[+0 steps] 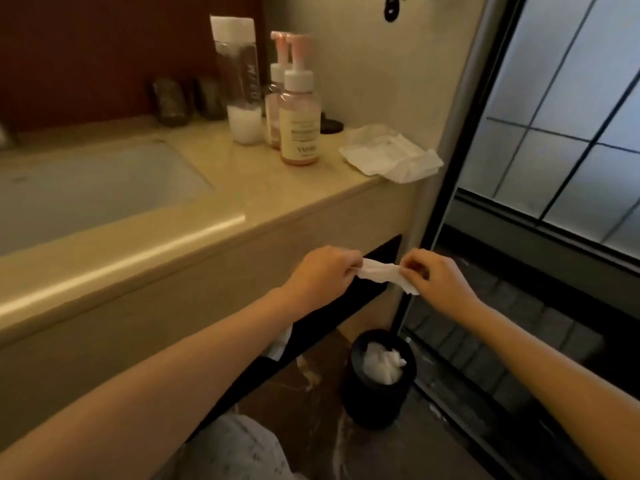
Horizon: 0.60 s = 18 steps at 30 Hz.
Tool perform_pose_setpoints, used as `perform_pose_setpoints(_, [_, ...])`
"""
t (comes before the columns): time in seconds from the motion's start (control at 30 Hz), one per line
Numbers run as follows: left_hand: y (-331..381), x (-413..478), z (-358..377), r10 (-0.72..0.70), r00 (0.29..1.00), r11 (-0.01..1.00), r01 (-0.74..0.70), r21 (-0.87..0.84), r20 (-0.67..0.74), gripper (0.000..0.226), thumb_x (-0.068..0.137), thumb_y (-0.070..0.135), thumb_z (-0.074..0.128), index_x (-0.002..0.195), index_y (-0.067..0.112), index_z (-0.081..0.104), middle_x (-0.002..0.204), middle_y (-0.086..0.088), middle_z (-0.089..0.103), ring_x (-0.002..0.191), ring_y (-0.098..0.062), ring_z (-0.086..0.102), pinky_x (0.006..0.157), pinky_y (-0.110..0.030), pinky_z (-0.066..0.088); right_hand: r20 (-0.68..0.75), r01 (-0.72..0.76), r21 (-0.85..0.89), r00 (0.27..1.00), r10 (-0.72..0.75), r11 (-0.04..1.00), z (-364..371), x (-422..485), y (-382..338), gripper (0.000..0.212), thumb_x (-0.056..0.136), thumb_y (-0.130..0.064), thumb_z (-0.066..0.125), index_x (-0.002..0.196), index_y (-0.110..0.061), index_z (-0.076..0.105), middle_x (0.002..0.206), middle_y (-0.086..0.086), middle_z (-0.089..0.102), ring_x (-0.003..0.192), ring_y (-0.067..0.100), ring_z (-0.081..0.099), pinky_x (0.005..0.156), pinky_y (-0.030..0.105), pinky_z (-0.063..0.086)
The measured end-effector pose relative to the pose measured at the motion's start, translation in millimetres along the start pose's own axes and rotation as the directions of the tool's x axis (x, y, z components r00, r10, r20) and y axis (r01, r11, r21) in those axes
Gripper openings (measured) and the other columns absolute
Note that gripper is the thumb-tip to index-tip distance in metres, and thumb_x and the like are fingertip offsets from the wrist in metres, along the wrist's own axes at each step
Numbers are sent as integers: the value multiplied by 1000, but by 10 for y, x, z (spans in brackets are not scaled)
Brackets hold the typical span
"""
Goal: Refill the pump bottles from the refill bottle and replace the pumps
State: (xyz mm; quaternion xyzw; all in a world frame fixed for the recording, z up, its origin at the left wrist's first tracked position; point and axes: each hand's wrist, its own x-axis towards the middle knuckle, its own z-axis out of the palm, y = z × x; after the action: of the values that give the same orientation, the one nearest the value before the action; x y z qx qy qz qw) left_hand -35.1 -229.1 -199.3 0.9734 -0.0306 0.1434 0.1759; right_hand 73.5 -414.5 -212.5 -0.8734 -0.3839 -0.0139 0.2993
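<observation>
Two pink pump bottles stand on the beige counter (242,199), the front pump bottle (300,116) with a cream label and the rear pump bottle (277,98) behind it; both carry their pumps. Left of them stands the tall clear refill bottle (239,81), white-capped, with a little white liquid at its bottom. Below the counter's front edge, my left hand (320,271) and my right hand (440,275) pinch the two ends of a crumpled white tissue (381,275) stretched between them, above the bin.
A black bin (377,403) holding white tissues stands on the floor under my hands. A flat white paper towel (391,154) lies at the counter's right end. The sink basin (86,188) is at left. A dark-framed glass door (554,133) is at right.
</observation>
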Motion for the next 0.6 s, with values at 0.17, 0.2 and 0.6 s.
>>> perform_pose_setpoints(0.17, [-97, 269, 917, -189, 969, 970, 210, -123, 161, 13, 93, 21, 49, 93, 19, 62, 80, -4, 65, 61, -19, 56, 56, -38, 46, 108, -175, -49, 978, 179, 983, 290, -156, 760, 15, 90, -21, 56, 96, -10, 65, 92, 4, 66, 83, 20, 61, 74, 32, 50])
perform_pose_setpoints(0.2, [-112, 271, 992, -217, 963, 962, 238, -131, 161, 14, 94, 22, 48, 94, 20, 61, 82, -3, 65, 62, -18, 56, 55, -37, 46, 123, -189, -56, 973, 195, 980, 337, -167, 810, 16, 90, -22, 56, 96, -10, 65, 92, 5, 66, 83, 22, 61, 75, 36, 51])
perform_pose_setpoints(0.6, [-313, 441, 1629, -298, 882, 939, 340, -55, 363, 37, 93, 33, 50, 129, 24, 47, 126, 1, 54, 107, -20, 56, 81, -36, 50, 119, -352, -221, 916, 383, 910, 836, -214, 1467, 40, 95, -38, 45, 129, -17, 48, 128, 8, 49, 118, 28, 45, 93, 41, 40])
